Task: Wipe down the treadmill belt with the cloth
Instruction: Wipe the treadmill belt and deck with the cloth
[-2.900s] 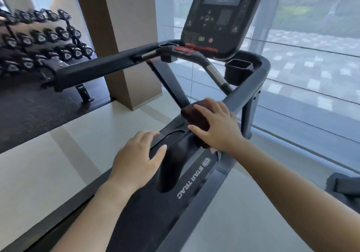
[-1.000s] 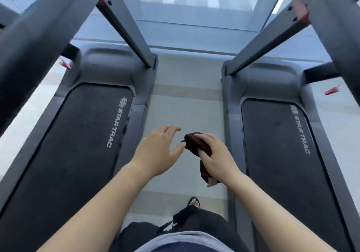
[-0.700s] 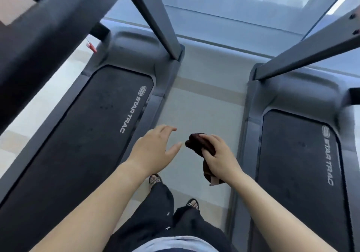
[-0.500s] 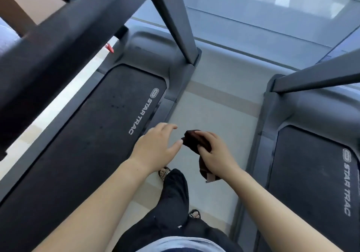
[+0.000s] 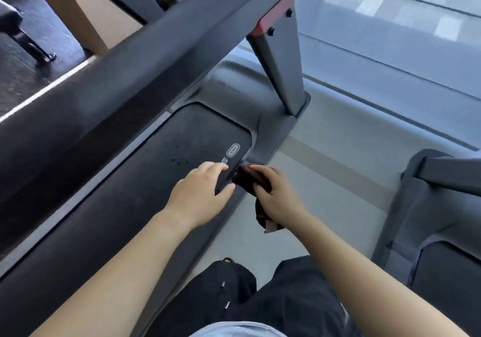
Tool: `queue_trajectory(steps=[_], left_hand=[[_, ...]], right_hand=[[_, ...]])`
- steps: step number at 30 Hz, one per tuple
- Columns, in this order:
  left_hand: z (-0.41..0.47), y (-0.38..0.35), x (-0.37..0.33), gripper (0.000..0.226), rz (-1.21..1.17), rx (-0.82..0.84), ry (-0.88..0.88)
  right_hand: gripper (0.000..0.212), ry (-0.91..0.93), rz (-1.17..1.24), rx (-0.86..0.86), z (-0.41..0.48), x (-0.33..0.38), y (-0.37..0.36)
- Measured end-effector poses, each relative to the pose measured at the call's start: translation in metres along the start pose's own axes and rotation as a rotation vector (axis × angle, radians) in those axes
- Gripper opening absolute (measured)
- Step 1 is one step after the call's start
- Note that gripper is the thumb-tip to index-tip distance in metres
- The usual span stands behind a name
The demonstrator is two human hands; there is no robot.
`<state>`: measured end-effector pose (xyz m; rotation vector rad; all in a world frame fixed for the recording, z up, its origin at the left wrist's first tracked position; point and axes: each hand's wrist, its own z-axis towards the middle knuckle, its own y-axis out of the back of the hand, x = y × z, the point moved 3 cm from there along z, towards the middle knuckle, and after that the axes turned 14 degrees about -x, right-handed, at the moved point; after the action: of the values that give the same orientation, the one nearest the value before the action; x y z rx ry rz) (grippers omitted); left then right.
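Gripping dark cloth, right hand; left hand loosely open above belt.

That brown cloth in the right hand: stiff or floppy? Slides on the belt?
Likely floppy: the cloth bunches inside the right hand and its loose end hangs limp below the palm. Probably light, since curled fingers alone carry it. On the matte, textured-looking belt it may drag and fold rather than glide.
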<state>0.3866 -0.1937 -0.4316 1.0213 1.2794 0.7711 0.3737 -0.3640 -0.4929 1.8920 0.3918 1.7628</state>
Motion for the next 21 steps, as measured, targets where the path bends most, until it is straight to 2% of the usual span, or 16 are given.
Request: queue_trajectory(steps=[9,21], left_hand=[[0.079,-0.125,0.064,0.045,0.069,-0.127,0.140],[0.182,-0.336,0.203,0.048,0.151,-0.262,0.255]], right_hand=[[0.040,0.181,-0.012,0.120,0.118,-0.103,-0.093],[0.038,0.269,0.067,0.197,0.243,-0.270,-0.260]])
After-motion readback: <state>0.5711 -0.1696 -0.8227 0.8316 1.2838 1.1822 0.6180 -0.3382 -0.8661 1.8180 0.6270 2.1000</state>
